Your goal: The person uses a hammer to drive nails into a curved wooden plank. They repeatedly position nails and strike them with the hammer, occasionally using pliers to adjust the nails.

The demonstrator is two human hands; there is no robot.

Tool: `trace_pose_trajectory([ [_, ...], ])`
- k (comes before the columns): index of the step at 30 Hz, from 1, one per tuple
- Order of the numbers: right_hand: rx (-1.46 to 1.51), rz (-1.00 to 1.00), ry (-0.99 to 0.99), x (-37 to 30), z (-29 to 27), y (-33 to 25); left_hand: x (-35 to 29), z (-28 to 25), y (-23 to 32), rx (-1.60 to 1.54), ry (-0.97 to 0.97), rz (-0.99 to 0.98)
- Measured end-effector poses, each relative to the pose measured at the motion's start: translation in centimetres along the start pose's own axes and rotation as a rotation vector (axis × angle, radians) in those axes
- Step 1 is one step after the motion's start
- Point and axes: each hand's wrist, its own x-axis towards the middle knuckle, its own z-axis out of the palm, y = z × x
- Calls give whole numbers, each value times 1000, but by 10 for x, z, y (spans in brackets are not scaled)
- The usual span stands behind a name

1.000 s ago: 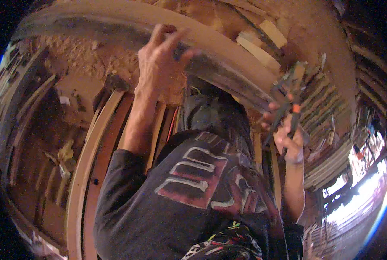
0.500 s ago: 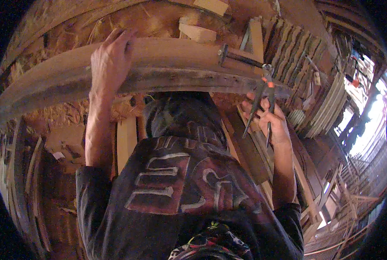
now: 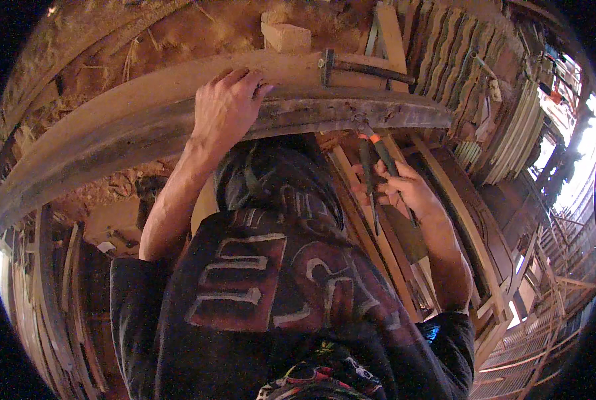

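Observation:
A long curved wooden beam (image 3: 145,127) stretches across in front of me. My left hand (image 3: 228,110) rests over its upper face with bent fingers; whatever may be under the fingertips is hidden. In my right hand (image 3: 405,190) is a pair of pincers (image 3: 370,163) with long dark handles and orange bands. Their handles stand apart, and the jaws are up at the beam's dark near side, right of my left hand. On top of the beam lies a hammer (image 3: 361,69), its head toward the left and its dark handle toward the right.
Beyond the beam sits a short wood block (image 3: 287,37). Wavy-edged boards (image 3: 445,47) stand stacked at the far right. Long planks (image 3: 461,213) lie below my right arm, and upright boards (image 3: 51,293) fill the lower left. Dirt and shavings cover the ground behind the beam.
My left hand has moved right along the beam. The pincers in my right hand have come left and down from beside the hammer's handle to the beam's near side. The view has shifted slightly.

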Motion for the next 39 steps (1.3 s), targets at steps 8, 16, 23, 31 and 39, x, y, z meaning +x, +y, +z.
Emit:
trace_pose_trajectory([
  [8,105,137,-116,-7,19,-63,-17,5,3,65,162,171],
  [16,64,277,-235,17,11,-111,-23,9,-1,59,179,207],
  [23,271,271,-303,21,9,-106,-25,7,0,67,194,194],
  [31,421,273,-338,23,1,-90,-25,1,-3,57,220,226],
  [39,668,361,-316,23,24,-91,-25,5,4,76,149,188],
])
